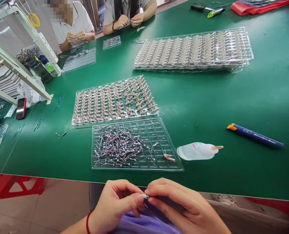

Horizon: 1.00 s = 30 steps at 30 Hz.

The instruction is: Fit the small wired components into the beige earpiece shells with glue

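My left hand [123, 201] and my right hand [177, 203] meet just in front of the table edge. Thumb and fingers of each are pinched together. Between them is a small earbud part [145, 196], pale with a dark end; my fingers hide most of it. Just beyond my hands lies a clear tray [156, 130] with a heap of small wired components [121, 146]. One loose beige earbud shell [169, 157] rests at its right end. Behind it, another clear tray [74, 112] carries rows of stemmed beige earbud shells [102, 104], some of them tilted at the right.
A squeeze bottle [198, 151] lies beside the near tray, with a blue cutter-like tool [255, 136] farther right. Stacked filled trays [193, 52] stand behind. Two people work across the green table [195, 97]. A white frame [46, 53] and a phone [20, 108] are at left.
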Tool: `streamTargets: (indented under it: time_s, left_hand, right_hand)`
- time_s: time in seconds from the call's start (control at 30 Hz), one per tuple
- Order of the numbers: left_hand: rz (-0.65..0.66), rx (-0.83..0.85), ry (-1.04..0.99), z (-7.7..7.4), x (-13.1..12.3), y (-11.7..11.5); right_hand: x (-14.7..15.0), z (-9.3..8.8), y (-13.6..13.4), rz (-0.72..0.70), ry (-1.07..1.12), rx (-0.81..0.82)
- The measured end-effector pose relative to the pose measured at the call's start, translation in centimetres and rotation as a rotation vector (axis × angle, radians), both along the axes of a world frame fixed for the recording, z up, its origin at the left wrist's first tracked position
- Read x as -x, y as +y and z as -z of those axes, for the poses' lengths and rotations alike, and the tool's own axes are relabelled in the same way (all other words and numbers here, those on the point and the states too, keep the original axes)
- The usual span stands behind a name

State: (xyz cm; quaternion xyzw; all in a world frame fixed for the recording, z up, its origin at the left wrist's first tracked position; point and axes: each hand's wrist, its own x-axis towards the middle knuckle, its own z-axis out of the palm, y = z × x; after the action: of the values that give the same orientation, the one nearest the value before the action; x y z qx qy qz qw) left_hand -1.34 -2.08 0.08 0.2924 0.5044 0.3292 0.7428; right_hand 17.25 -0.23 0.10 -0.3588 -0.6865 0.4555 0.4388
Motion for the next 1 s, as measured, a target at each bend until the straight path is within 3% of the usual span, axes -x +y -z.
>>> streamTargets:
  time_s: [0.33, 0.83, 0.93, 1.0]
  left_hand:
    - [-0.002, -0.051, 0.062, -0.4, -0.1, 0.1]
    - [0.008, -0.074, 0.069, -0.1, -0.3, 0.2]
    - [0.054, -0.118, 0.147, 0.1, 0.0, 0.3]
    - [0.071, -0.277, 0.294, 0.2, 0.4, 0.4]
  right_hand:
    - [-0.1, 1.4, -0.9, -0.022, -0.006, -0.042]
    - [0.4, 1.4, -0.8, 0.053, 0.037, -0.088]
    - [-0.4, 2.2, -1.2, 0.148, -0.031, -0.150]
    - [-1.6, 3.0, -1.2, 0.385, -0.080, -0.233]
